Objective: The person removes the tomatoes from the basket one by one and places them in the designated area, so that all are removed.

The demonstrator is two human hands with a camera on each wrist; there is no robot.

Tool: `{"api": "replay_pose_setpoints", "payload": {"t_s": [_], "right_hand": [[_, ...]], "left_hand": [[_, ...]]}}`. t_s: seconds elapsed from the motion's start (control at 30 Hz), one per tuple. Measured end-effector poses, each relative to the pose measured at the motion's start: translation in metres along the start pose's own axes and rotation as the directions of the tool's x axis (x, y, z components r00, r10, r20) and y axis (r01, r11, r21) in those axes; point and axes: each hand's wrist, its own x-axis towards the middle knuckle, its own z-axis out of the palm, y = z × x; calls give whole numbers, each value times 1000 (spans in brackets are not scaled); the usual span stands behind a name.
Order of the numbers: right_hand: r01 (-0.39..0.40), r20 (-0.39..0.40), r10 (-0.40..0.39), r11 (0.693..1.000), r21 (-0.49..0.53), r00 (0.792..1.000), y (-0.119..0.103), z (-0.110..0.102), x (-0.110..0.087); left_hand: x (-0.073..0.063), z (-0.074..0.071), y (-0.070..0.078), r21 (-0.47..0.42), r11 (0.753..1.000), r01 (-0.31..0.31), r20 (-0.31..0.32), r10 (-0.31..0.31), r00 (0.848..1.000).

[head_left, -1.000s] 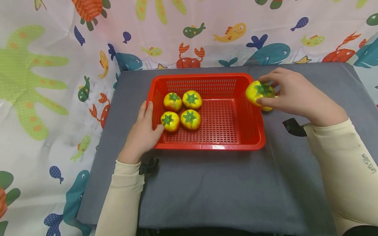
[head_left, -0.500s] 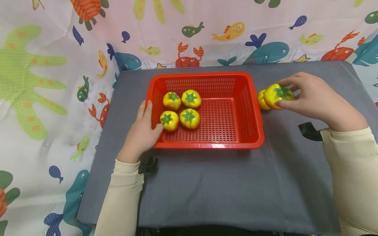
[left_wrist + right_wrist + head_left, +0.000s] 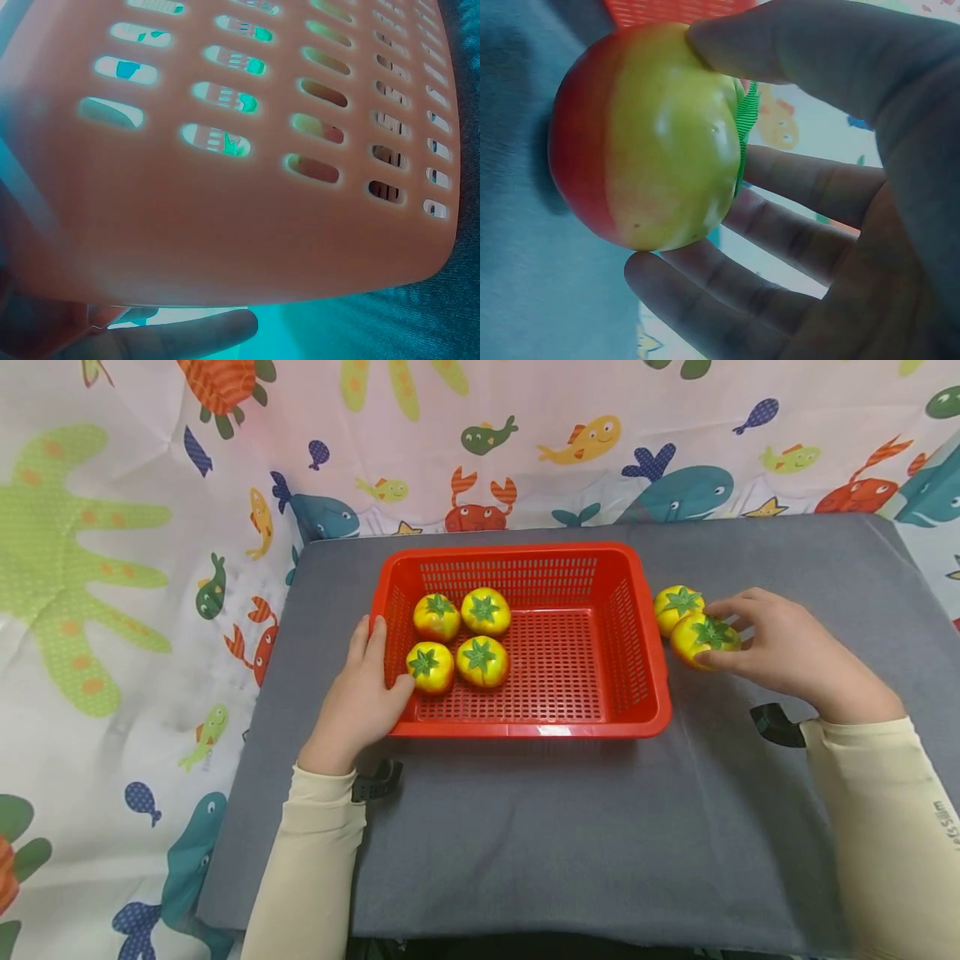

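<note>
My left hand [image 3: 356, 697] holds the left wall of a red plastic basket [image 3: 528, 732], with the thumb over the rim toward the inside. In the left wrist view the slotted basket wall [image 3: 225, 225] fills most of the picture, a finger [image 3: 187, 334] showing below it. Just right of the basket, my right hand [image 3: 787, 647] holds a yellow-and-red tomato [image 3: 701, 643] with a green leafy top between thumb and fingers. That tomato [image 3: 645, 142] is close over the grey cloth in the right wrist view. Another tomato [image 3: 677, 603] lies right behind it, beside the basket.
Several similar tomatoes [image 3: 483, 661] sit in the left half of the basket. Grey cloth [image 3: 525, 843] covers the table. A curtain with sea animals [image 3: 420, 443] hangs behind and on the left.
My right hand has carried the tomato from the basket's right rim to the right, then down and toward me, in front of the other loose tomato. The left hand stays on the basket.
</note>
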Motion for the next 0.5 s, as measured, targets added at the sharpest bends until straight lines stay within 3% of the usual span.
{"api": "replay_pose_setpoints", "payload": {"t_s": [0.5], "right_hand": [[59, 35, -60, 998, 25, 998, 15, 32, 5]], "left_hand": [[-1, 0, 0, -5, 1000, 2, -5, -2, 1000]]}}
